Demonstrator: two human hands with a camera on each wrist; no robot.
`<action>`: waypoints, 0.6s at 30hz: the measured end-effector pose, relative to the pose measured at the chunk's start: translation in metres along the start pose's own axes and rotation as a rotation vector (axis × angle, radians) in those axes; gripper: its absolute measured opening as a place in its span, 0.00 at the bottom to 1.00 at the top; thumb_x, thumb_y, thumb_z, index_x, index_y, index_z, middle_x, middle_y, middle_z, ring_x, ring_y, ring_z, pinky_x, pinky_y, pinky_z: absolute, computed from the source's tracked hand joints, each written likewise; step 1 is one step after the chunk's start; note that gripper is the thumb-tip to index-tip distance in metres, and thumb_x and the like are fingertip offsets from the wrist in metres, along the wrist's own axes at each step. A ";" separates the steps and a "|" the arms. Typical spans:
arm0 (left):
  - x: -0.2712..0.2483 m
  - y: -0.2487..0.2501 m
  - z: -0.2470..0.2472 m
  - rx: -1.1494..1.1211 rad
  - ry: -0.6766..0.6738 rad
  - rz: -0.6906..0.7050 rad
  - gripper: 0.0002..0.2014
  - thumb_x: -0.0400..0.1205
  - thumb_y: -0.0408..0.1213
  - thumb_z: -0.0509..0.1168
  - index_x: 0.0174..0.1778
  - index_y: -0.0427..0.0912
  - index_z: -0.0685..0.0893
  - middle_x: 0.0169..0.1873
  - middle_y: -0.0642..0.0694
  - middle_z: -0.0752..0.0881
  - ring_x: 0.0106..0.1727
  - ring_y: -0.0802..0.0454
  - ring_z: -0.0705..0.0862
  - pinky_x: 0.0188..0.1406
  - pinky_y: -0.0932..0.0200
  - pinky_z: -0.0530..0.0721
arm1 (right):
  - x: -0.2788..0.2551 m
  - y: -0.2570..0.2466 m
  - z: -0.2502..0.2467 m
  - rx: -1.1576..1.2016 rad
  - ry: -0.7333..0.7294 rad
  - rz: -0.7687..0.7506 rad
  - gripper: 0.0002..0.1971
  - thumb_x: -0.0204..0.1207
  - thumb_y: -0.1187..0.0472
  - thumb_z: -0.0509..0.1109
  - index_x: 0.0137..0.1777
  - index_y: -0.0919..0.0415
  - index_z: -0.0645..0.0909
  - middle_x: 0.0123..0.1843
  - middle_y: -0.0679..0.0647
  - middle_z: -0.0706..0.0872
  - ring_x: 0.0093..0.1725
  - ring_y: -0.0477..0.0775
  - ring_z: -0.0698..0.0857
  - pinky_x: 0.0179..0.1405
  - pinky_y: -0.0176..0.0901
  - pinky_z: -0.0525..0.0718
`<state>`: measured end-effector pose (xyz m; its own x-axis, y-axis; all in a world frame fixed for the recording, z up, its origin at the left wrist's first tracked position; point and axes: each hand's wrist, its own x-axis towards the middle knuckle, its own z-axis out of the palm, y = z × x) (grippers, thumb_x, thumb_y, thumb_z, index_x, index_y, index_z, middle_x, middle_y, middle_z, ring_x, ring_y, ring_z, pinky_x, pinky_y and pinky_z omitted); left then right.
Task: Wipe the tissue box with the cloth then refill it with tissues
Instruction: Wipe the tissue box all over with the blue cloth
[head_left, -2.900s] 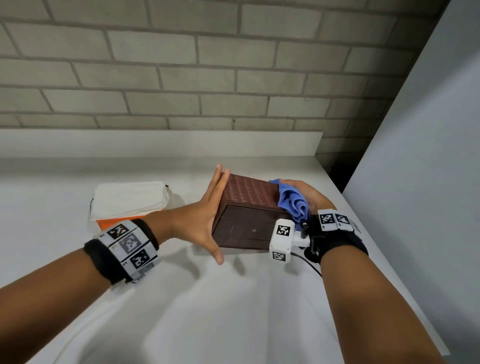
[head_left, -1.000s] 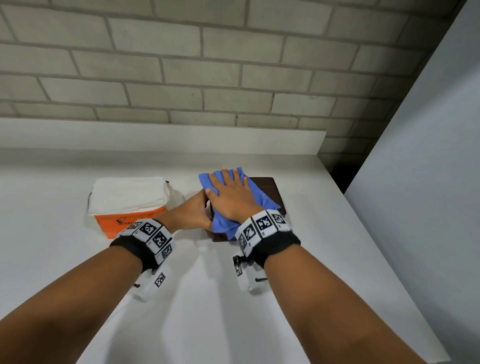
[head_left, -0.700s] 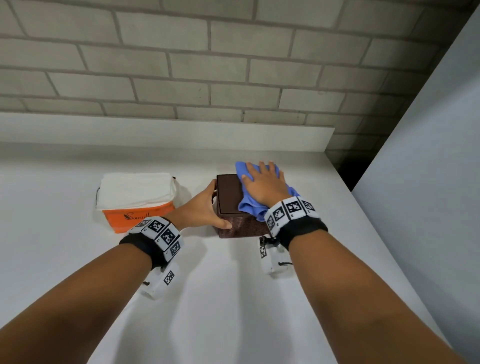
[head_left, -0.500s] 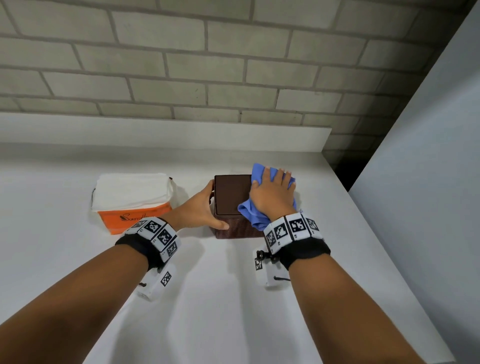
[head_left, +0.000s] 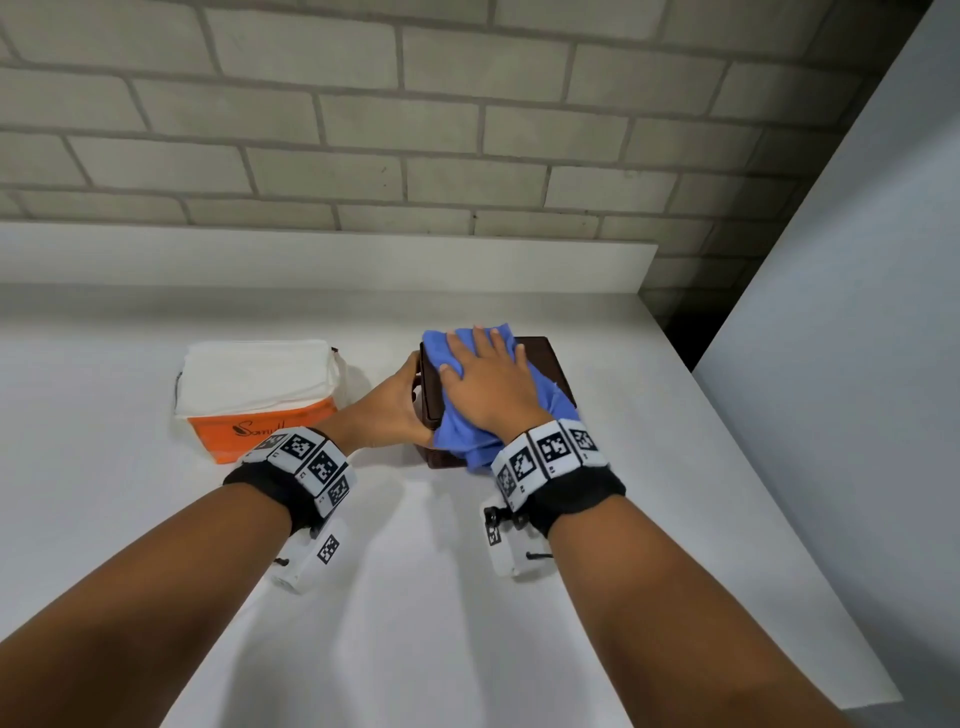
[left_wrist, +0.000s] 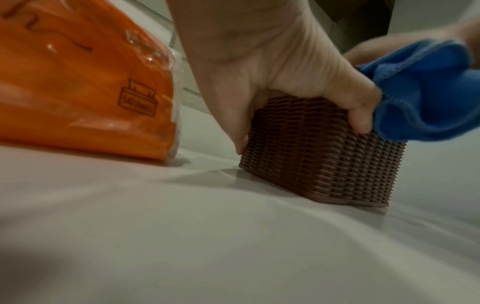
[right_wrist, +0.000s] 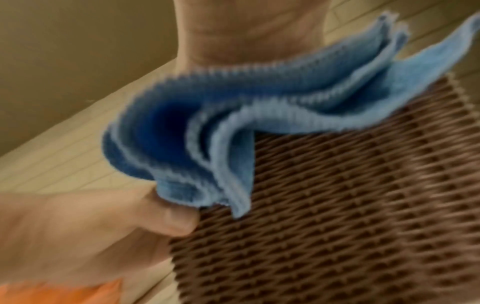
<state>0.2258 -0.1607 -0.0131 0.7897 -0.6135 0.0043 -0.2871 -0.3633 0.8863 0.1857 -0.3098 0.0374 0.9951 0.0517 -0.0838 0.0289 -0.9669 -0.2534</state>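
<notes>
A brown woven tissue box (head_left: 545, 358) stands on the white counter (head_left: 467, 597). My left hand (head_left: 392, 410) grips its left near corner, thumb on the front face and fingers down the left side, as the left wrist view shows on the box (left_wrist: 319, 156). My right hand (head_left: 488, 384) lies flat with straight fingers on a blue cloth (head_left: 462, 436) and presses it onto the box top. The cloth (right_wrist: 221, 127) hangs in folds over the front wall of the box (right_wrist: 337, 216). An orange pack of white tissues (head_left: 254, 395) sits left of the box.
A brick wall and a low white ledge (head_left: 311, 254) run along the back of the counter. A tall grey panel (head_left: 857, 312) stands at the right, past the counter's right edge. The tissue pack (left_wrist: 78, 82) lies close to my left hand.
The box went from tilted on its side to standing flat. My right hand slid the cloth from the right side of the top back toward the left; my left hand kept its grip.
</notes>
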 end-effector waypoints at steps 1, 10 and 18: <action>-0.002 0.002 0.000 -0.015 0.007 -0.025 0.54 0.56 0.41 0.82 0.77 0.49 0.60 0.67 0.54 0.76 0.69 0.61 0.76 0.67 0.63 0.77 | 0.003 0.007 -0.003 -0.008 0.007 0.027 0.28 0.86 0.48 0.44 0.85 0.52 0.49 0.87 0.58 0.48 0.86 0.61 0.45 0.84 0.61 0.42; -0.005 0.007 0.002 -0.069 0.000 -0.082 0.55 0.54 0.38 0.80 0.76 0.53 0.58 0.65 0.52 0.77 0.69 0.56 0.77 0.67 0.62 0.76 | -0.002 0.055 -0.025 0.291 0.025 0.235 0.26 0.87 0.56 0.48 0.84 0.55 0.53 0.85 0.64 0.57 0.81 0.66 0.62 0.79 0.55 0.62; -0.002 0.008 -0.003 -0.070 -0.040 -0.077 0.56 0.58 0.32 0.80 0.79 0.50 0.56 0.69 0.51 0.75 0.73 0.54 0.73 0.75 0.56 0.70 | -0.014 0.092 -0.034 0.554 0.105 0.324 0.12 0.85 0.61 0.50 0.49 0.62 0.74 0.49 0.60 0.79 0.50 0.57 0.77 0.49 0.42 0.70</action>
<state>0.2231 -0.1604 -0.0047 0.7853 -0.6137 -0.0824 -0.1865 -0.3614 0.9136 0.1780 -0.4085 0.0481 0.9499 -0.2731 -0.1518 -0.2993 -0.6560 -0.6929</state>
